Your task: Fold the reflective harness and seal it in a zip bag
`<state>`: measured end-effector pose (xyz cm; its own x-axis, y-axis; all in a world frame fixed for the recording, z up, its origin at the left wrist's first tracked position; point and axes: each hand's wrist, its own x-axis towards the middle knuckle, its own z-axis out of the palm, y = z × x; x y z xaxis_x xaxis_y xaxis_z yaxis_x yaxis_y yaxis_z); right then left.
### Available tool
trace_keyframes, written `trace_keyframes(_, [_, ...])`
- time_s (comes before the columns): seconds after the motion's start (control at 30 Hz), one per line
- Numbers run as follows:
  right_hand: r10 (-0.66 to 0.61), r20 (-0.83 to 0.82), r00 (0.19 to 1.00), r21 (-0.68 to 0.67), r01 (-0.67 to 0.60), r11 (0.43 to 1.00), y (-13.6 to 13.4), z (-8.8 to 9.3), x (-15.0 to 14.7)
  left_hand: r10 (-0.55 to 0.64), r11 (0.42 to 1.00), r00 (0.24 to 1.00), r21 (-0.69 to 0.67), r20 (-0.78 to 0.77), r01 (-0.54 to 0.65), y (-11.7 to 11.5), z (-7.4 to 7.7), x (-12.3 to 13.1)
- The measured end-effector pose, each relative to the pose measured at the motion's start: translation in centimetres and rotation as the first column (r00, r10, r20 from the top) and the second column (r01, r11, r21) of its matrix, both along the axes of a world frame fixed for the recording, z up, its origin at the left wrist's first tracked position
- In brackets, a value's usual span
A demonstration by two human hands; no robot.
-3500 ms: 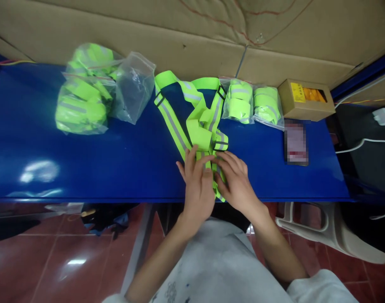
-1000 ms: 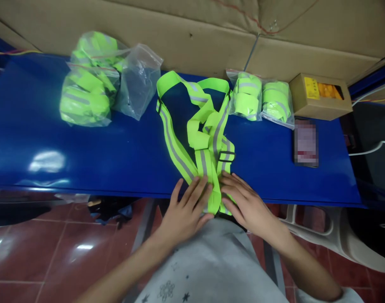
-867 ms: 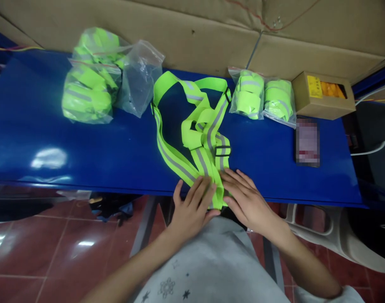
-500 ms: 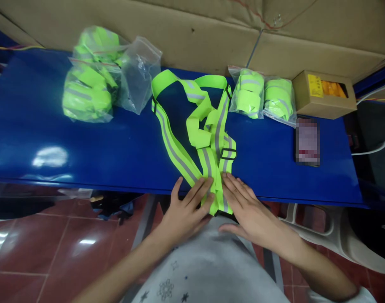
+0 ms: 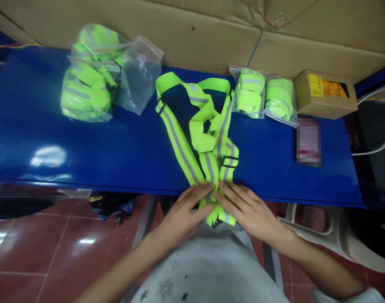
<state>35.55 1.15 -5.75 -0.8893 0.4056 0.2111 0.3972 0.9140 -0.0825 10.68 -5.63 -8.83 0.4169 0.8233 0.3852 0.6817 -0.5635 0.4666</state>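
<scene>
A neon yellow-green reflective harness (image 5: 180, 145) of webbing straps with grey stripes lies loosely looped on the blue table. A black slider buckle (image 5: 230, 162) sits on its right strap. Its gathered lower end hangs over the front edge against the shirt. My left hand (image 5: 191, 210) rests on these lower straps from the left, fingers stretched out and close together, thumb lying across the webbing. From the right, my right hand (image 5: 243, 206) lies on the same straps, fingers extended and slightly apart. Its thumb is hidden. The fingertips of both hands nearly meet.
Bagged harnesses (image 5: 86, 90) and a limp clear zip bag (image 5: 138, 75) lie at the back left. Two more bagged rolls (image 5: 279, 99) stand at the back right, beside a cardboard box (image 5: 325, 94) and a blurred-out flat object (image 5: 308, 142). A white chair (image 5: 334, 235) is below.
The harness has slid slightly toward me and to the right. My left fingers have come closer together, and both hands have shifted toward each other over the straps.
</scene>
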Motion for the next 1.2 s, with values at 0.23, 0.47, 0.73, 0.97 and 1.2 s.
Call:
trace_keyframes(0.23, [0.013, -0.085, 0.996, 0.003, -0.012, 1.000, 0.2, -0.6, -0.3, 0.030, 0.967, 0.965, -0.251, 0.259, 0.037, 0.8, 2.6, -2.8])
trace_keyframes(0.47, [0.014, -0.072, 0.997, 0.041, -0.011, 0.999, -0.2, -1.7, -0.2, 0.263, 0.964, 0.961, -0.015, -0.090, -0.265, 1.5, 0.8, -2.6])
trace_keyframes(0.73, [0.065, -0.075, 0.995, 0.092, -0.058, 0.994, -0.4, -2.6, 0.0, 0.172, 0.985, 0.968, 0.017, -0.181, -0.171, 2.5, 1.7, -2.5])
trace_keyframes(0.97, [0.085, -0.015, 0.996, 0.071, -0.084, 0.994, -0.3, -1.3, 0.0, -0.052, 0.994, 0.984, -0.108, -0.173, 0.034, 1.4, 2.2, -3.5])
trace_keyframes(1.2, [0.049, -0.015, 0.999, -0.078, -0.050, 0.996, 0.3, -0.1, -1.0, 0.005, 0.999, 0.968, -0.050, -0.251, -0.018, 0.3, 1.0, -3.2])
